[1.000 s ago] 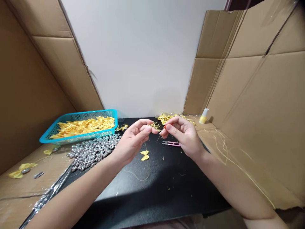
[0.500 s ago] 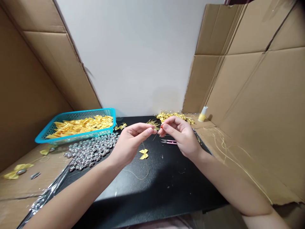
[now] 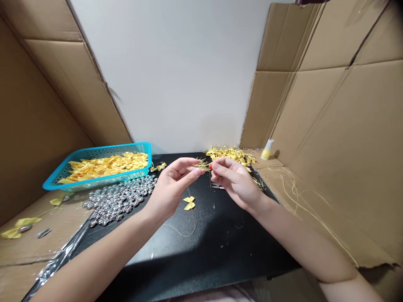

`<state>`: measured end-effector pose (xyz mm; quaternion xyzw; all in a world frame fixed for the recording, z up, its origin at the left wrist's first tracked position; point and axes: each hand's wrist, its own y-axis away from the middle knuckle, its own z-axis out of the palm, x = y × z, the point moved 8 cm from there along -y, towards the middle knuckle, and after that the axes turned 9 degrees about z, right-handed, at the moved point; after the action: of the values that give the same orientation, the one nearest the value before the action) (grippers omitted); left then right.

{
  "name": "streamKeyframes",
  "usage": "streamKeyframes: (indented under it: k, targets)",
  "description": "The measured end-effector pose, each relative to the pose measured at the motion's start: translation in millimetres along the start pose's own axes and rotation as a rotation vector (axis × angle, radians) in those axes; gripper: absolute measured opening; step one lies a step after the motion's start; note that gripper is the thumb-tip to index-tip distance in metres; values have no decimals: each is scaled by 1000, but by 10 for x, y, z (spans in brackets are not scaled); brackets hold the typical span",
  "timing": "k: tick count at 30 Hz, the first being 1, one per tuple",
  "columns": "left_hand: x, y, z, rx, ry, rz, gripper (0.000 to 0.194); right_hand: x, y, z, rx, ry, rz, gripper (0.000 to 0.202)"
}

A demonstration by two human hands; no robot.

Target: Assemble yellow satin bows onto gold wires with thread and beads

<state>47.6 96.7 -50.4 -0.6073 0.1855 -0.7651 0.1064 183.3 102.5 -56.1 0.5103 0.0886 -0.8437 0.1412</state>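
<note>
My left hand (image 3: 171,186) pinches a small bundle of thin gold wires (image 3: 201,165) between thumb and forefinger, held above the black tabletop (image 3: 208,239). My right hand (image 3: 234,180) meets it from the right, its fingertips closed on the wire ends. A small yellow ribbon bow (image 3: 189,203) lies on the black top just below my hands, with a loose yellow thread (image 3: 185,233) curling from it. The small scissors (image 3: 217,186) are mostly hidden behind my right hand.
A turquoise basket (image 3: 97,181) of yellow bows stands at the left, with a heap of silver pieces (image 3: 118,199) in front. A pile of gold wire bits (image 3: 231,154) lies at the back. A yellow thread spool (image 3: 267,149) stands right. Cardboard walls enclose both sides.
My hands have shifted slightly left and up together, still joined on the gold wires. My right hand now covers most of the scissors. The camera has drifted a little.
</note>
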Motion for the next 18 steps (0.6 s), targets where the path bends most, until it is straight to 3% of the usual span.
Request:
streamKeyframes:
  k: [18]
  targets:
    - [56, 2, 66, -107, 43, 74, 19, 123, -17, 29, -65, -70, 155, 20]
